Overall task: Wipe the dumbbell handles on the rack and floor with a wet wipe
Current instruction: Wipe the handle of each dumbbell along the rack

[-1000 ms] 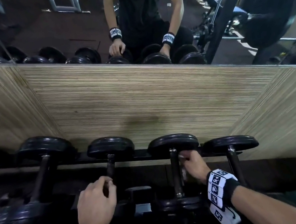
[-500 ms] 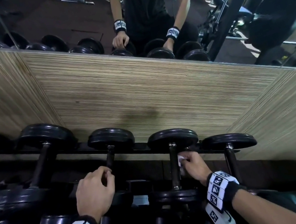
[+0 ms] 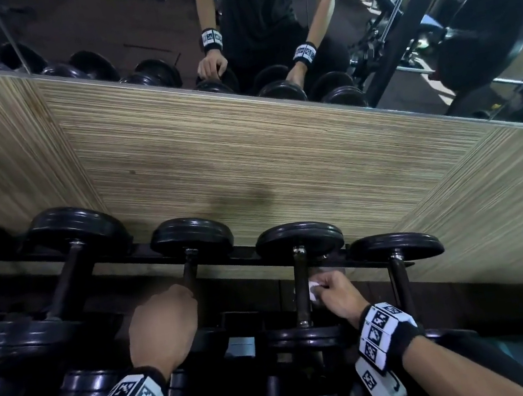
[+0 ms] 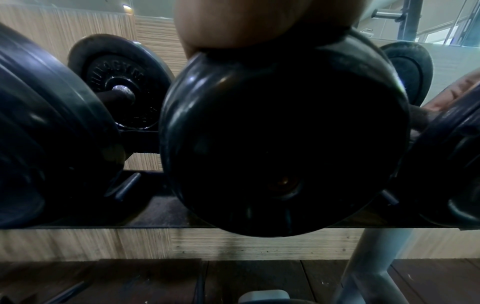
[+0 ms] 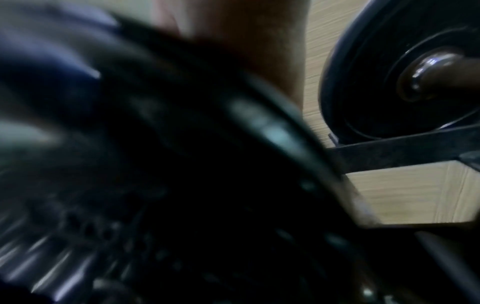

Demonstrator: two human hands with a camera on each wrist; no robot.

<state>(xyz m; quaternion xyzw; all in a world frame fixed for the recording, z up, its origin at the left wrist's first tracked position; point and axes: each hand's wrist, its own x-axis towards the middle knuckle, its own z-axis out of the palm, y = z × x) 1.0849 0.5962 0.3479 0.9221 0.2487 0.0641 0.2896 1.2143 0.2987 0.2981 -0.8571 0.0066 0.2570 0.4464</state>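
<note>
So you're at a black dumbbell rack (image 3: 255, 259) against a striped wood-look wall panel (image 3: 249, 172), with a mirror (image 3: 394, 8) above it showing gym gear and your own arms. Dark floor (image 4: 155, 283) under the rack. Your right hand (image 3: 337, 291) has its fingers pinched on a white wet wipe (image 3: 313, 290), pressed to the handle (image 3: 301, 290) of the second dumbbell from the right. Your left hand (image 3: 162, 324) is curled around the handle (image 3: 189, 271) of the next dumbbell over. Most of the wipe is hidden behind your fingers. Right wrist view is just a blurry dark plate; left wrist view is mostly blocked by a dumbbell head (image 4: 283, 133), so neither shows the fingers.
</note>
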